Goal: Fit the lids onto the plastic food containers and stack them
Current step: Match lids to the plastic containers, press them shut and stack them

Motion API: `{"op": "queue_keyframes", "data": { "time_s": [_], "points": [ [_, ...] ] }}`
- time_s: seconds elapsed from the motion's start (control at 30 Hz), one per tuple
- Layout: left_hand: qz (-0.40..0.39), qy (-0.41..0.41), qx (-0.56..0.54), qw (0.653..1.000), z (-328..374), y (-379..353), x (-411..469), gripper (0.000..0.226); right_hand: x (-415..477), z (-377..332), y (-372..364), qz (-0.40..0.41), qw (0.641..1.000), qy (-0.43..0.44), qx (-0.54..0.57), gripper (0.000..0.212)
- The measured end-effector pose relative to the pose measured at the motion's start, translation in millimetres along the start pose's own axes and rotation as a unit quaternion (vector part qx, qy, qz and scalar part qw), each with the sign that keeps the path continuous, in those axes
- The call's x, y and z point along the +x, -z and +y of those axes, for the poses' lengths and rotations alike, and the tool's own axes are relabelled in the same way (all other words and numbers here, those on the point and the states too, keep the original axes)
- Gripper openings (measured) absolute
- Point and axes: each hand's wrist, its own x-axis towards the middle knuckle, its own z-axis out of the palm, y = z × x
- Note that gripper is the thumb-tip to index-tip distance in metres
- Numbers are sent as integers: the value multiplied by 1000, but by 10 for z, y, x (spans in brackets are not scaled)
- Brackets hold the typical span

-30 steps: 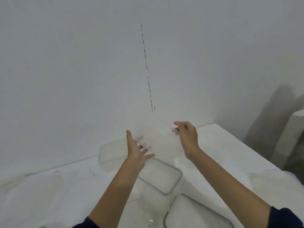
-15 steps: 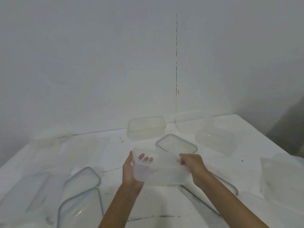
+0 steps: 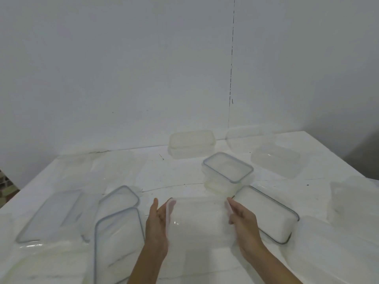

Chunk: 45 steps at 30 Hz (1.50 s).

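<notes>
The left hand [image 3: 156, 224] lies flat against the left end of a clear container [image 3: 199, 220], fingers nearly straight and thumb up. The right hand [image 3: 244, 222] grips the right end, fingers curled round it. The container sits low at the middle of the white tabletop [image 3: 174, 177]; whether it rests there I cannot tell. A lid [image 3: 266, 214] lies just beside the right hand, and two lids [image 3: 119, 242] lie left of the left hand. Beyond the right hand stands a lidded box [image 3: 227, 170]. An open tub [image 3: 191, 144] sits by the wall.
</notes>
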Motion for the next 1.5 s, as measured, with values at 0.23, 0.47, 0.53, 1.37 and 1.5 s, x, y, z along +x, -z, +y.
{"op": "queue_keyframes", "data": {
  "time_s": [0.23, 0.47, 0.53, 1.37, 1.5],
  "points": [
    [59, -68, 94, 991, -71, 38, 1, 30, -102, -13, -87, 1, 1000, 23, -17, 61],
    [59, -146, 150, 976, -64, -20, 27, 27, 163, -206, -153, -22, 995, 25, -89, 34],
    [54, -173, 189, 965, -81, -15, 35, 26, 192, -148, -178, -25, 989, 51, -135, 33],
    [19, -217, 386, 897, 533, -371, 527, 26, 778, -581, 245, 98, 992, 20, -71, 18],
    [-27, -183, 396, 900, 737, -953, 973, 15, 1277, -804, 399, 167, 982, -63, -64, 15]
  ]
}}
